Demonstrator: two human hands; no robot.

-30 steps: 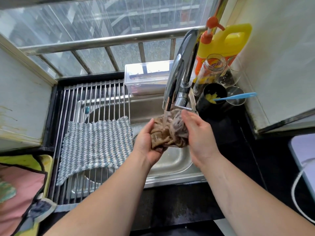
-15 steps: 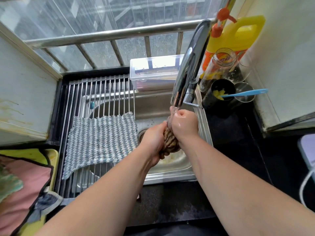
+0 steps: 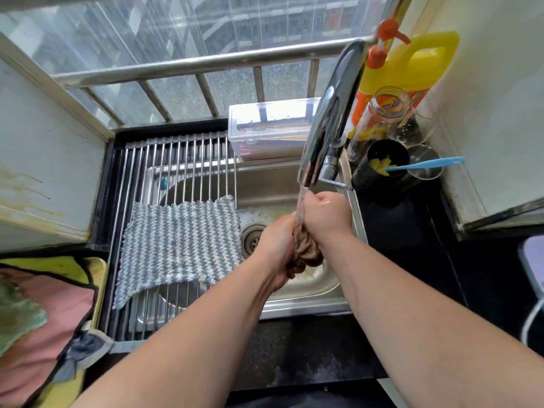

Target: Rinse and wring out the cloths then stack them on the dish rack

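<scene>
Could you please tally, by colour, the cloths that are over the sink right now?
brown cloth, gripped by the left hand and the right hand under the running tap: 1
blue-and-white cloth, lying flat on the dish rack: 1
Total: 2

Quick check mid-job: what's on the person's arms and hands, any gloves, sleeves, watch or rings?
Nothing worn shows. The left forearm and right forearm are bare down to the frame edge, no sleeve or cuff. The left hand and right hand are ungloved, with no watch or band at either wrist and no ring on the parts visible. The right hand's back has a wet sheen.
</scene>
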